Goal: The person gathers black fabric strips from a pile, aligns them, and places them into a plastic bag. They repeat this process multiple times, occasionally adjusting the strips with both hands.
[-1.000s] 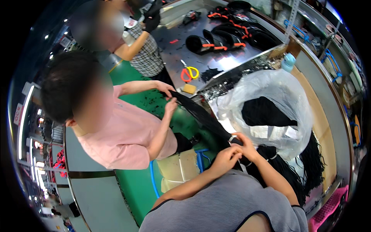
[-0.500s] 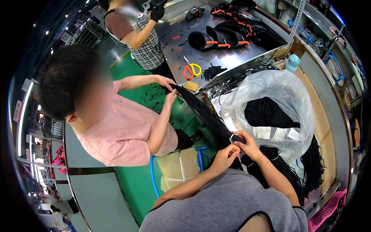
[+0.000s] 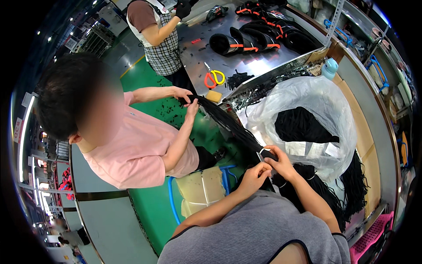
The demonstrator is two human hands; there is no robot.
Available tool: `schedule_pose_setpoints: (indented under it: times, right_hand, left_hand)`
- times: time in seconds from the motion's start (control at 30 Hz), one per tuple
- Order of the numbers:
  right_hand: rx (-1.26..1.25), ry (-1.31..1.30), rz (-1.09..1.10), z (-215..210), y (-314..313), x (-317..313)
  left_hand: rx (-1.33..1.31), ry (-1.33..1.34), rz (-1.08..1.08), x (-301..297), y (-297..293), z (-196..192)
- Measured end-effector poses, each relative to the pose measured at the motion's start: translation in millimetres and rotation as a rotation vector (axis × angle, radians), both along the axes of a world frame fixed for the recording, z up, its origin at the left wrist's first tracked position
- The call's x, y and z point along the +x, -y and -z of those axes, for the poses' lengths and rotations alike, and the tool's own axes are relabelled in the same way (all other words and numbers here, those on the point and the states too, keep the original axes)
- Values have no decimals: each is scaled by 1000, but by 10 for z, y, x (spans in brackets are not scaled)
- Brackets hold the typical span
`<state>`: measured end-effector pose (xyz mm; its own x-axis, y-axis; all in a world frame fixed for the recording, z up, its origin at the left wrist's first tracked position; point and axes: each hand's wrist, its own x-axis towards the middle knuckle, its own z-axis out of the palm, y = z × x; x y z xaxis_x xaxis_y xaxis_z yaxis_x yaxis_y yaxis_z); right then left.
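Note:
A long bundle of black cords point(image 3: 228, 121) stretches between a co-worker's hands and mine. My right hand point(image 3: 281, 163) is closed on the bundle's near end, beside a thin white tie point(image 3: 262, 151) that loops round it. Just left of and below it, my left hand point(image 3: 256, 177) is closed in a pinch, close to the white tie; what its fingertips hold is too small to make out. The far end of the bundle is in both hands of the co-worker point(image 3: 187, 97) in a pink shirt. More black cords point(image 3: 323, 189) hang beside my right forearm.
A clear plastic bag point(image 3: 338, 103) with black cords and white labels stands at right. Beyond it, a metal table point(image 3: 193, 57) bears scissors point(image 3: 214, 78), a yellow block point(image 3: 213, 96) and black padded pieces point(image 3: 246, 42). A blue-framed stool point(image 3: 202, 191) stands at left; another person works behind.
The view has shifted slightly, so most things sit a little further left. My hands stay at the tied end of the bundle, the left slightly changed in its pinch.

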<state>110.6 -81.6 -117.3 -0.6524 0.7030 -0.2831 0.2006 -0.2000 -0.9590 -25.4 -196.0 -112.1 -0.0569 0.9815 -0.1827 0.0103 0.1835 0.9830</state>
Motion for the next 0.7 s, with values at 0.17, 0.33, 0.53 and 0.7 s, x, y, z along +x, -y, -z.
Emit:
schedule_pose_setpoints:
  times: [0.17, 0.33, 0.53, 0.7]
  right_hand:
    - [44, 10, 3, -39, -13, -45]
    - [28, 21, 23, -26, 8, 24]
    - [55, 50, 15, -27, 15, 42]
    - [261, 68, 110, -13, 7, 57]
  left_hand:
    - [-30, -30, -16, -22, 24, 62]
    - [-11, -1, -14, 5, 34, 41]
    - [-4, -24, -18, 15, 22, 67]
    - [-15, -57, -25, 9, 57, 109]
